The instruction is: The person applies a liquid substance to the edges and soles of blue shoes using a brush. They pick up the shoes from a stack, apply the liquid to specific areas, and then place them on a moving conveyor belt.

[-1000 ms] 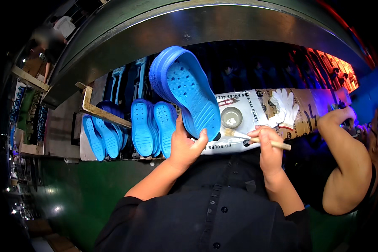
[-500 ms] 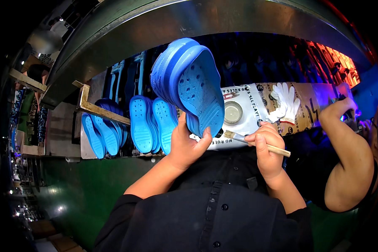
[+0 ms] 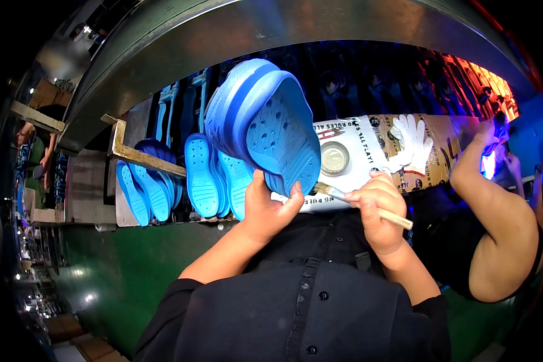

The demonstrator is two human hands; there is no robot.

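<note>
My left hand (image 3: 270, 211) grips a blue clog (image 3: 283, 130) by its heel end, thumb on the rim and fingers underneath. The clog is raised above the bench, its hole-dotted inside facing me. In my right hand (image 3: 380, 211) is a paintbrush (image 3: 338, 194) with a pale wooden handle. Its bristles are at the clog's heel edge; whether they touch it I cannot tell. Just beyond the brush, a round tub (image 3: 334, 158) of whitish-grey paste stands on a white printed sheet (image 3: 362, 163). To the left, several blue insoles (image 3: 204, 178) are lined up in stacks.
White gloves (image 3: 411, 143) lie on brown cardboard (image 3: 437, 136) right of the tub. A wooden bar (image 3: 145, 157) juts out at the left, and a metal beam (image 3: 271, 30) crosses above. At the right a co-worker's arm (image 3: 489, 205) reaches to the bench. Dark racks fill the back.
The brush has moved left, and its bristles have come to the clog's heel edge. The clog has shifted slightly left. The co-worker's arm has moved as well.
</note>
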